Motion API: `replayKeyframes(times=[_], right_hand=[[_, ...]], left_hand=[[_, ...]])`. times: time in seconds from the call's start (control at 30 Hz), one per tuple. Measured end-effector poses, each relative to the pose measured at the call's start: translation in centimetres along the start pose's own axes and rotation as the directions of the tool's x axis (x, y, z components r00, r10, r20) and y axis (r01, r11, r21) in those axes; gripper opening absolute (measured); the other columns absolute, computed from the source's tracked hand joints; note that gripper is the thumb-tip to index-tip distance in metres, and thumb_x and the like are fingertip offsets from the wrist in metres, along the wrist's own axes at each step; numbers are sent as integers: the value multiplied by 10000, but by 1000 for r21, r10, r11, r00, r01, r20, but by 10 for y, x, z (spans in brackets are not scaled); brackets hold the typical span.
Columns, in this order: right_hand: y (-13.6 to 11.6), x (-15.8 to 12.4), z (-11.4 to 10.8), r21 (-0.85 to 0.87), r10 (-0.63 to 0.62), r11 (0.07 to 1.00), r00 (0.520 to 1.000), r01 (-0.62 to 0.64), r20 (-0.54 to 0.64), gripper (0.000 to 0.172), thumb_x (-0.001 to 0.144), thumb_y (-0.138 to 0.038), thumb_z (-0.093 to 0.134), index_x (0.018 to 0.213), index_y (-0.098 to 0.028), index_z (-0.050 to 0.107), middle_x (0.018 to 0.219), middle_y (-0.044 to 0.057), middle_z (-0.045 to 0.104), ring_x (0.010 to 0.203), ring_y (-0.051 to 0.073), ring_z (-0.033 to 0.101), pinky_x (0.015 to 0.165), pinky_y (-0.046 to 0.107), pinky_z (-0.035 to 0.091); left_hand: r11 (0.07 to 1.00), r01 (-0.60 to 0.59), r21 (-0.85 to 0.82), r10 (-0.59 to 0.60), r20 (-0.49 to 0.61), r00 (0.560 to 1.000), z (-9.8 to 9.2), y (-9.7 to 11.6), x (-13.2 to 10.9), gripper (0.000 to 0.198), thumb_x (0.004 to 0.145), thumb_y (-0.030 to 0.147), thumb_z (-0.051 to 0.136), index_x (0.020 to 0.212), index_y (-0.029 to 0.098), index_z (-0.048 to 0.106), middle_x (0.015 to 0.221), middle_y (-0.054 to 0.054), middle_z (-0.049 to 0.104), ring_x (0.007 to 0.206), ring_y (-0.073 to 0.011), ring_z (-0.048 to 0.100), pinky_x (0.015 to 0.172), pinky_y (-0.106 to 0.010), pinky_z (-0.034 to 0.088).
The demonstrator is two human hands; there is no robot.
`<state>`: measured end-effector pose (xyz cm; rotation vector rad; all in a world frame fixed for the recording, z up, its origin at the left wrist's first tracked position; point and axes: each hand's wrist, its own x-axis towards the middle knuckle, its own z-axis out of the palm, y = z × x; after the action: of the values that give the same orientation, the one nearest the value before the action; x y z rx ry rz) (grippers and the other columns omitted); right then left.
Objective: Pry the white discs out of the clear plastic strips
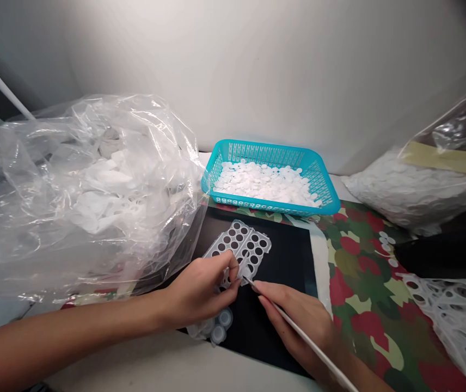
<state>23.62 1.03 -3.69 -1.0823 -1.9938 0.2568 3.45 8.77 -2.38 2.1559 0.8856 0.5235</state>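
My left hand (206, 286) is pinched closed on a small translucent plastic piece (244, 271); part of the piece is behind my fingers. In my right hand (298, 321) is a long, thin white-handled tool (310, 343). Its narrow metallic tip meets the piece at my left fingertips; the exact kind of tool is unclear. Just beyond both hands, a translucent sheet with rows of round holes (241, 239) lies on a black mat (286, 256). Several clear round plastic caps (220, 329) rest below my left hand, partly hidden by it.
A turquoise basket (326, 190) of small white discs stands behind the mat. At left bulges a large clear plastic bag (147, 141) with white pieces inside. Another filled bag (412, 185) and white holed scraps (457, 310) are at right, near a camouflage-patterned cloth (363, 305).
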Motion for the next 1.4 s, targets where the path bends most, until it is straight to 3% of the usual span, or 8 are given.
replayKeyframes(times=[0.33, 0.5, 0.7, 0.8, 0.93, 1.13, 1.23, 1.4], right_hand=[[1, -4, 0, -5, -25, 1000, 1000, 25, 12, 321, 866, -17, 543, 1177, -96, 563, 1018, 81, 704, 959, 131, 666, 891, 202, 531], [0, -6, 0, 20, 11, 1000, 999, -10, -38, 305, 861, -15, 528, 1147, -109, 576, 984, 66, 704, 907, 133, 678, 866, 189, 533], [1, -5, 1, 40, 39, 998, 999, -39, -1, 300, 862, -18, 530, 1146, -107, 573, 990, 70, 695, 909, 134, 672, 855, 197, 530], [2, -5, 1, 62, 24, 998, 999, -25, 22, 306, 863, -14, 525, 1152, -107, 566, 1004, 75, 691, 934, 136, 663, 864, 212, 525], [1, -5, -2, 72, 37, 997, 999, -36, -6, 297, 861, -17, 514, 1132, -125, 571, 948, 59, 702, 862, 130, 677, 790, 204, 543], [-1, -8, -13, 82, 149, 987, 977, -137, -150, 268, 844, -47, 535, 1067, -177, 606, 854, 15, 720, 743, 126, 697, 687, 199, 558], [-1, -9, -13, 113, 218, 973, 960, -200, -177, 242, 859, -73, 533, 1057, -185, 618, 845, 9, 723, 738, 125, 699, 675, 201, 559], [-4, -10, -10, 129, 243, 966, 955, -222, -173, 239, 870, -88, 534, 1064, -194, 623, 848, -2, 721, 758, 120, 694, 686, 200, 557]], left_hand=[[997, -74, -5, 74, -41, 996, -1, 0, -1, 229, 801, 118, 522, 716, 207, 328, 618, 88, 377, 489, -53, 294, 459, -172, 252], [999, -23, 39, 22, 29, 999, -6, 2, 0, 147, 803, 147, 525, 824, 208, 393, 625, 82, 396, 492, -64, 358, 476, -185, 306], [971, -191, 147, 182, 72, 981, -11, 5, 6, 188, 854, 176, 504, 1036, 189, 551, 863, -30, 577, 818, -165, 503, 746, -297, 399], [973, -173, 156, 158, 105, 982, -12, 5, 8, 168, 860, 202, 522, 997, 200, 619, 890, -38, 599, 833, -175, 510, 764, -319, 388], [986, -156, 58, 153, 62, 986, -13, 2, 10, 153, 846, 150, 547, 917, 195, 675, 852, -23, 649, 829, -157, 559, 775, -309, 397], [961, -112, -254, 95, -78, 992, -12, -3, 13, 135, 847, 132, 583, 936, 150, 682, 876, -46, 664, 808, -128, 610, 725, -235, 468], [951, -67, -302, 52, -60, 997, -11, -5, 14, 132, 857, 134, 574, 930, 152, 683, 886, -42, 649, 802, -118, 601, 688, -211, 462], [969, -52, -243, 56, 8, 998, -11, -6, 15, 258, 894, 96, 479, 990, 158, 710, 789, -29, 624, 713, -104, 561, 634, -207, 425]])
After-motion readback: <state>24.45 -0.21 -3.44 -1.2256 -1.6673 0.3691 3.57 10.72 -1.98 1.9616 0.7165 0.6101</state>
